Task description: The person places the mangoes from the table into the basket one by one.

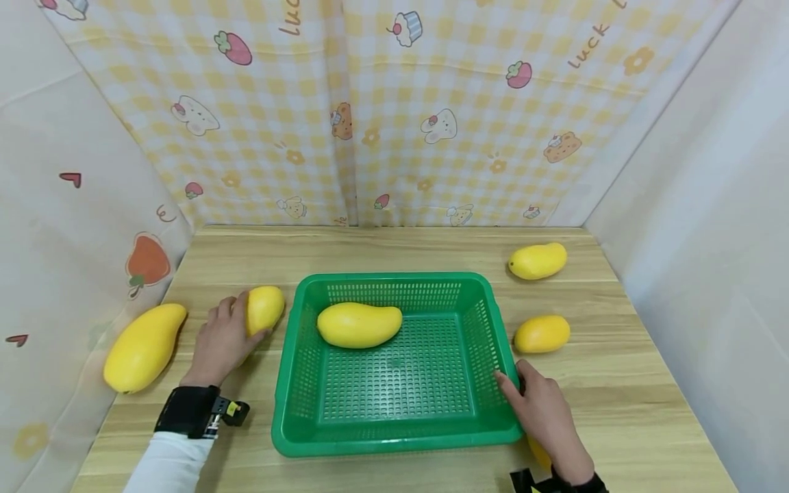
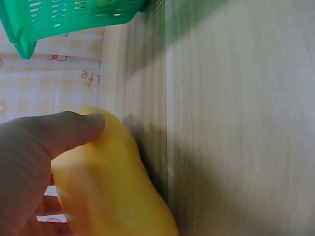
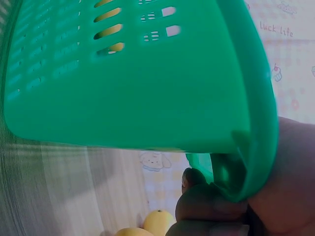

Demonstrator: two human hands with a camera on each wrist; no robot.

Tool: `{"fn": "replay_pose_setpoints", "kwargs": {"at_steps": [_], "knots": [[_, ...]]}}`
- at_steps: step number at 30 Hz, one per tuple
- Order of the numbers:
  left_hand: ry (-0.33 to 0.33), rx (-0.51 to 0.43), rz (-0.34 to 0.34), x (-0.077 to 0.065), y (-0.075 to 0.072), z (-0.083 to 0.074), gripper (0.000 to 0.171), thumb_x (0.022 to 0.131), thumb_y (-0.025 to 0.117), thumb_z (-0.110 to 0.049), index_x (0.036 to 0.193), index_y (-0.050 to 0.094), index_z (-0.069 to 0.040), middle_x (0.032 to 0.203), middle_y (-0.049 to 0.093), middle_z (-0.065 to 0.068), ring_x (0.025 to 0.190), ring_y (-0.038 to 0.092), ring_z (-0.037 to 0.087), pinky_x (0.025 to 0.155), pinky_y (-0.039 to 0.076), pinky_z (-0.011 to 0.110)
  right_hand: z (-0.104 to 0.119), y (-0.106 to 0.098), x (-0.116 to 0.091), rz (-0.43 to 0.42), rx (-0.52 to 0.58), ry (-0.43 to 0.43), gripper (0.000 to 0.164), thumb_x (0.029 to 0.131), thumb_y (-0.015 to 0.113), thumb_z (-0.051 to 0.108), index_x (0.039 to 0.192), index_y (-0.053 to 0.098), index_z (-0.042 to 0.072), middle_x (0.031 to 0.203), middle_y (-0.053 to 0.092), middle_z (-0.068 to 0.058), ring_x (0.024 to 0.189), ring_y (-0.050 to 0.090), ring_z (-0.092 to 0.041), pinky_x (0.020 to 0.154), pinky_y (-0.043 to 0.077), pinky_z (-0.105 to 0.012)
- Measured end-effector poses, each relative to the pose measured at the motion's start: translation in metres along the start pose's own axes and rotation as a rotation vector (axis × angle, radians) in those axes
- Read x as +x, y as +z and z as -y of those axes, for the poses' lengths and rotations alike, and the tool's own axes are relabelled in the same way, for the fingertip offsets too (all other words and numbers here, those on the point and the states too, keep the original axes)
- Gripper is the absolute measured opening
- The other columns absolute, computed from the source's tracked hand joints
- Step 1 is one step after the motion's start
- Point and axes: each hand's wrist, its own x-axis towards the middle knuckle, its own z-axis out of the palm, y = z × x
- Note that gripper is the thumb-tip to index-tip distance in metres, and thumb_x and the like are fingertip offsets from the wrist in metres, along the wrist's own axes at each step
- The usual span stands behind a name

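Observation:
My left hand [image 1: 220, 342] grips a yellow mango [image 1: 266, 309] left of the green basket [image 1: 396, 448]. In the left wrist view the thumb lies over this mango [image 2: 110, 182], with other fingers partly visible on its far side. At the basket's right side, my right hand [image 1: 547, 413] holds the rim, its thumb over the inner edge. The right wrist view shows curled fingers [image 3: 209, 204] under the basket's rim [image 3: 261, 98]. Inside the basket, toward the back left, lies another mango [image 1: 359, 325].
A large mango [image 1: 144, 348] lies at the table's left edge. On the right are a far mango [image 1: 537, 261] and a nearer mango [image 1: 542, 334]. Another yellow fruit [image 1: 539, 453] is mostly hidden by my right hand. Cloth walls [image 1: 394, 164] enclose the wooden table [image 1: 629, 411].

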Motion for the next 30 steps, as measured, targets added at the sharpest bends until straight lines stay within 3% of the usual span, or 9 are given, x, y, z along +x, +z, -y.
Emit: {"fn": "replay_pose_setpoints", "kwargs": {"at_steps": [6,16,22,30], "knots": [[-0.047,-0.021,0.029,0.001,-0.001,-0.004,0.083,0.079,0.077,-0.020,0.140,0.031,0.011,0.122,0.038,0.039,0.104,0.041,0.056,0.074,0.040,0.068,0.000,0.001,0.000,-0.002,-0.002,-0.002,0.026,0.096,0.057,0.030,0.092,0.054,0.004,0.060,0.040,-0.001,0.051,0.042,-0.014,0.045,0.031,-0.024],[-0.073,-0.029,0.080,0.004,-0.004,-0.005,0.083,0.077,0.077,-0.018,0.140,0.031,0.010,0.122,0.039,0.040,0.104,0.041,0.057,0.077,0.039,0.068,0.000,0.000,-0.001,0.004,0.003,-0.001,0.027,0.097,0.057,0.031,0.090,0.053,0.005,0.059,0.039,-0.001,0.051,0.042,-0.014,0.045,0.030,-0.024],[-0.003,-0.030,-0.008,0.005,-0.017,-0.009,0.081,0.073,0.078,-0.015,0.137,0.036,0.010,0.119,0.042,0.040,0.098,0.043,0.057,0.073,0.040,0.068,0.001,-0.002,-0.002,0.010,0.014,0.000,0.026,0.097,0.057,0.030,0.091,0.054,0.005,0.059,0.040,-0.001,0.051,0.042,-0.014,0.045,0.031,-0.024],[0.116,0.016,-0.122,0.011,-0.041,-0.026,0.083,0.070,0.081,-0.014,0.137,0.038,0.005,0.117,0.045,0.035,0.097,0.045,0.055,0.071,0.039,0.068,0.001,-0.003,-0.001,0.005,-0.004,-0.011,0.024,0.096,0.057,0.027,0.092,0.054,0.004,0.059,0.039,-0.001,0.052,0.041,-0.015,0.046,0.030,-0.024]]}}
